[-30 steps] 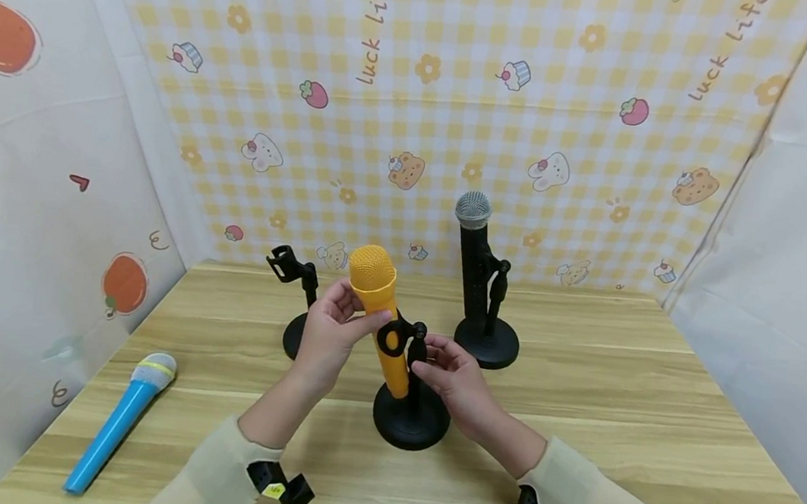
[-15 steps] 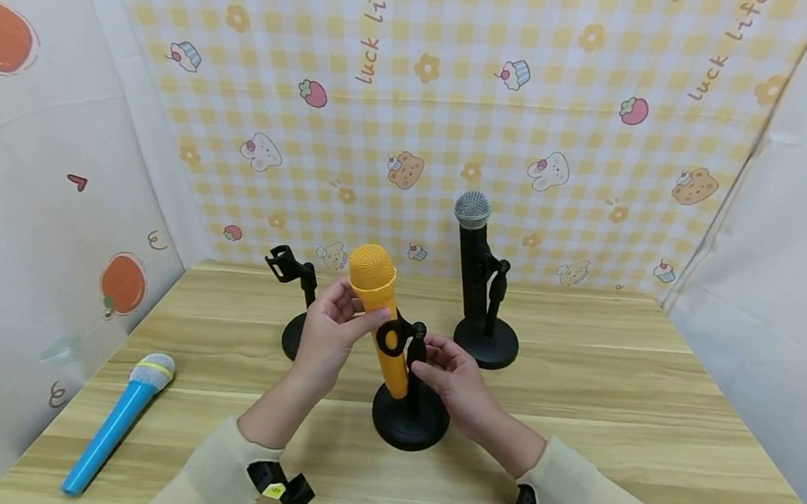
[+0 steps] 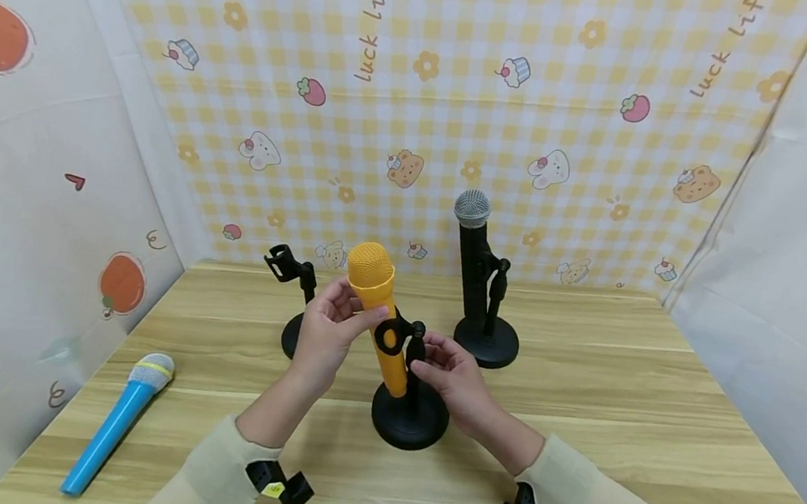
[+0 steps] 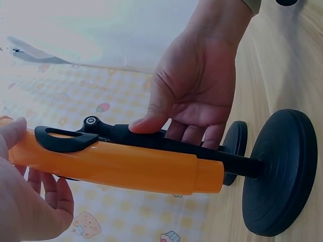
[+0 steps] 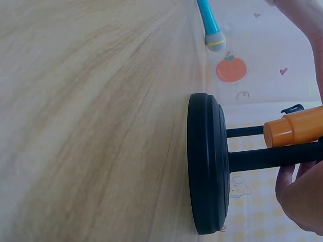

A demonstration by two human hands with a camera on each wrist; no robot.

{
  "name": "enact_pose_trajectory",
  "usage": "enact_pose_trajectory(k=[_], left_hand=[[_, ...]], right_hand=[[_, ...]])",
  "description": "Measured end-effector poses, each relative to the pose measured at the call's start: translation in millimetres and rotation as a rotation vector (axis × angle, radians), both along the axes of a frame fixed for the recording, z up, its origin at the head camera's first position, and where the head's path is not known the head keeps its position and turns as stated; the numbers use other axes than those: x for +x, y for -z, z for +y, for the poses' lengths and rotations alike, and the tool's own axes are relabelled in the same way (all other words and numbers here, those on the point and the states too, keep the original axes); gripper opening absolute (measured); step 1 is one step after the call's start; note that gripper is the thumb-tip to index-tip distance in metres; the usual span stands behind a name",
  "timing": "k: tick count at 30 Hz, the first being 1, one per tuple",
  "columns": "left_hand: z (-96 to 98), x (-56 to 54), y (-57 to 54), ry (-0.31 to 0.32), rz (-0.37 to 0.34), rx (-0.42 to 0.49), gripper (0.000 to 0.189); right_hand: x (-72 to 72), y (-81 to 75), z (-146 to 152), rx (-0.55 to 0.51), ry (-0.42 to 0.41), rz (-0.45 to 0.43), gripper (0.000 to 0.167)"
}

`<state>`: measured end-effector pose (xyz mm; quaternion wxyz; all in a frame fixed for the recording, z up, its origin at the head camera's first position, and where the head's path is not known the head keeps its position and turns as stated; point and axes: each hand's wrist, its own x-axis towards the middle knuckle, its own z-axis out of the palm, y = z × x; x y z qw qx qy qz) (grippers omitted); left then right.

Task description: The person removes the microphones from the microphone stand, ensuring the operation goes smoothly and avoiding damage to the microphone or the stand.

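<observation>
An orange microphone point(image 3: 392, 372) leans in the clip of a black desk stand point(image 3: 409, 427), its mesh head up and to the left. My left hand point(image 3: 324, 335) grips the microphone just under the head, thumb in front and fingers behind. On the other side, my right hand point(image 3: 459, 383) pinches the stand's upright below the clip joint. In the left wrist view the clip's ring wraps the orange body point(image 4: 126, 164), and the right thumb point(image 4: 146, 123) lies along the black post. The round base point(image 5: 207, 164) rests on the wooden table in the right wrist view.
Behind to the right, a black microphone point(image 3: 473, 269) with a silver head sits in a second stand point(image 3: 486, 345). A third stand point(image 3: 286, 264) with a bare clip is at back left, partly hidden by the left hand. A blue microphone point(image 3: 117, 427) lies on the table's left side.
Almost nothing differs; both hands keep their hold on the orange microphone and stand. The whole head view has shifted very slightly.
</observation>
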<state>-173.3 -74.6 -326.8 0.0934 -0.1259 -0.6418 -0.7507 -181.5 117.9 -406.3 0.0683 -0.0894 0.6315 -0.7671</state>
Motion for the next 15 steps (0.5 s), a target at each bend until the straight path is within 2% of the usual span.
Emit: enact_pose_trajectory(k=[7,15], left_hand=[[-1.6,-1.0,0.2,0.013,0.015,-0.011,0.036],[-3.7,-0.5,-2.8,0.025,-0.001,-0.011,0.038]], right_hand=[[-0.8,1.8,-1.2,0.008,0.013,0.011,0.033],[-1.4,1.9,-1.5,0.015,0.011,0.016,0.033]])
